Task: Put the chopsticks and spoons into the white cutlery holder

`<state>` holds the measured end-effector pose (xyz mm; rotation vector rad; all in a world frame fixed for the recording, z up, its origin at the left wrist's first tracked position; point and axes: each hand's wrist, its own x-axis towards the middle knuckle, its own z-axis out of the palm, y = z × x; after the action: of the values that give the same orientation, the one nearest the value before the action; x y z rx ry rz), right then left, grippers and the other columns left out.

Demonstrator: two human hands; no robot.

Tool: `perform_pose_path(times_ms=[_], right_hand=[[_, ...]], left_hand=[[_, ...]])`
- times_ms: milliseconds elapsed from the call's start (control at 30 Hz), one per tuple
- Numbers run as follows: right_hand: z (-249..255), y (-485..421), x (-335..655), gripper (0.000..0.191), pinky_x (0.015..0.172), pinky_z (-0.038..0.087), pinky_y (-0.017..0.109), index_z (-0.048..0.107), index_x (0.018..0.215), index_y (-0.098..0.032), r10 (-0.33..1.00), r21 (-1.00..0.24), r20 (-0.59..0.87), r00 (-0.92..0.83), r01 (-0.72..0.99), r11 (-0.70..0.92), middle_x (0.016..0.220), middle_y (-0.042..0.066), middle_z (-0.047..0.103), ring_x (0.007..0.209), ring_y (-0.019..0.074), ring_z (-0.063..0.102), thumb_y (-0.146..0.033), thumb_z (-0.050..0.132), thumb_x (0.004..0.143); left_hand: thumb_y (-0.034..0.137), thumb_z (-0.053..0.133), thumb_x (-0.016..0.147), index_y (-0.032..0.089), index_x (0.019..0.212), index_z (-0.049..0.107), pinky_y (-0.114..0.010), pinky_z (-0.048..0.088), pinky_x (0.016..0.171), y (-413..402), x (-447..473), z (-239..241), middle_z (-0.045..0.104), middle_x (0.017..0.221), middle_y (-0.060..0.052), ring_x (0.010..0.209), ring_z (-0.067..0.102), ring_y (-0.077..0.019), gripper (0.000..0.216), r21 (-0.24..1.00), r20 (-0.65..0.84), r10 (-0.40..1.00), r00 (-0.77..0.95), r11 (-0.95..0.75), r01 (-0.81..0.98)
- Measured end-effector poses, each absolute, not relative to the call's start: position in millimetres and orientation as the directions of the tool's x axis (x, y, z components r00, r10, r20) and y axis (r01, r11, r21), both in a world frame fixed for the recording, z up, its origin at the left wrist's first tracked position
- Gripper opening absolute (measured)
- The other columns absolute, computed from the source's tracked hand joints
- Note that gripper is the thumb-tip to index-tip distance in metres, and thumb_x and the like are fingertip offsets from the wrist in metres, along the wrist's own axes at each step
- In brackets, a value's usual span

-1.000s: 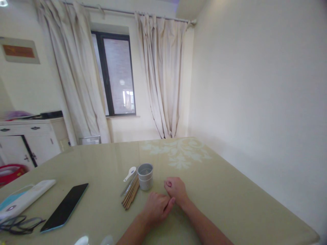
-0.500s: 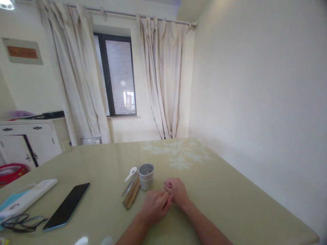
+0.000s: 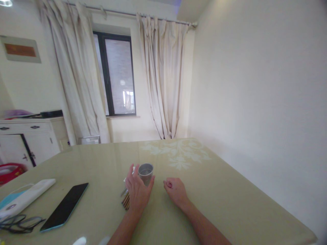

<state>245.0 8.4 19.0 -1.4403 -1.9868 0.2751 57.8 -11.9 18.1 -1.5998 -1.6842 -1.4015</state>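
Observation:
My left hand (image 3: 138, 191) reaches over the table with thumb and fingers spread on either side of a grey cup (image 3: 146, 171). Whether the skin touches the cup is unclear. The cup stands upright, and small holes show in its bottom. Partly covered by my left hand are a bundle of brown chopsticks (image 3: 125, 202), a thin metal utensil (image 3: 123, 192) and a white spoon (image 3: 125, 179). My right hand (image 3: 175, 190) rests on the table to the right of the cup, curled into a fist with nothing visible in it.
To the left on the table (image 3: 102, 170) lie a dark phone (image 3: 65, 206), a pair of glasses (image 3: 21, 224), a long white device (image 3: 30, 197) and something light blue (image 3: 7, 199). A wall (image 3: 255, 102) runs along the table's right side.
My left hand has left my right hand, moved up and left to the cup and opened its fingers. It now covers much of the spoon and chopsticks. My right fist has stayed in place.

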Motion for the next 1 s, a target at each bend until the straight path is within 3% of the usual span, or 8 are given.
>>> perform_pose_path(times_ms=[133, 400, 600, 700, 867, 1000], right_hand=[[19, 8, 245, 0.038, 0.057, 0.018, 0.031, 0.034, 0.055, -0.022, 0.901, -0.529, 0.398, -0.174, 0.759, 0.380, 0.054, -0.003, 0.038, 0.055, 0.0143, 0.033, -0.023, 0.054, 0.087], [17, 11, 245, 0.038, 0.057, 0.017, 0.032, 0.032, 0.054, -0.023, 0.901, -0.577, 0.404, -0.159, 0.720, 0.386, 0.053, -0.003, 0.035, 0.054, 0.0146, 0.030, -0.028, 0.053, 0.086], [18, 9, 244, 0.046, 0.057, 0.021, 0.030, 0.034, 0.057, -0.023, 0.903, -0.672, 0.410, -0.130, 0.626, 0.396, 0.055, -0.004, 0.037, 0.055, 0.0140, 0.033, -0.046, 0.056, 0.091], [19, 10, 243, 0.049, 0.059, 0.031, 0.028, 0.044, 0.067, -0.024, 0.903, -0.748, 0.419, -0.094, 0.528, 0.402, 0.061, -0.003, 0.046, 0.060, 0.0157, 0.045, -0.062, 0.049, 0.097], [19, 14, 244, 0.062, 0.060, 0.044, 0.027, 0.054, 0.098, -0.023, 0.915, -0.868, 0.403, 0.009, 0.320, 0.379, 0.072, -0.001, 0.056, 0.063, 0.0174, 0.055, -0.069, 0.014, 0.105], [21, 16, 250, 0.072, 0.060, 0.049, 0.029, 0.061, 0.104, -0.022, 0.928, -0.910, 0.371, 0.024, 0.210, 0.358, 0.082, 0.004, 0.068, 0.067, 0.0196, 0.063, -0.078, 0.016, 0.101]], left_hand=[[0.068, 0.056, 0.095, 0.013, 0.161, 0.020, -0.064, 0.040, 0.113, -10, 59, 15, 0.042, 0.156, -0.029, 0.147, 0.041, -0.0451, 0.093, 0.388, 0.829, 0.502, -0.247, -0.198, 0.900], [0.064, 0.057, 0.096, 0.011, 0.158, 0.026, -0.062, 0.043, 0.110, -9, 58, 7, 0.048, 0.150, -0.027, 0.140, 0.048, -0.0447, 0.087, 0.413, 0.769, 0.589, -0.249, -0.160, 0.896], [0.055, 0.059, 0.097, 0.012, 0.158, 0.027, -0.062, 0.045, 0.111, -8, 58, 7, 0.052, 0.146, -0.025, 0.138, 0.051, -0.0425, 0.080, 0.459, 0.753, 0.616, -0.233, -0.238, 0.856], [0.051, 0.062, 0.096, 0.016, 0.157, 0.028, -0.061, 0.046, 0.112, -9, 63, 5, 0.051, 0.148, -0.022, 0.140, 0.052, -0.0400, 0.078, 0.525, 0.727, 0.663, -0.180, -0.367, 0.768], [0.046, 0.070, 0.090, 0.020, 0.157, 0.027, -0.055, 0.055, 0.104, -21, 75, 9, 0.053, 0.149, -0.021, 0.135, 0.059, -0.0367, 0.084, 0.665, 0.613, 0.789, -0.038, -0.490, 0.564], [0.039, 0.076, 0.086, 0.023, 0.156, 0.030, -0.049, 0.057, 0.100, -31, 78, 20, 0.062, 0.142, -0.017, 0.127, 0.064, -0.0321, 0.085, 0.767, 0.509, 0.850, 0.136, -0.519, 0.378]])
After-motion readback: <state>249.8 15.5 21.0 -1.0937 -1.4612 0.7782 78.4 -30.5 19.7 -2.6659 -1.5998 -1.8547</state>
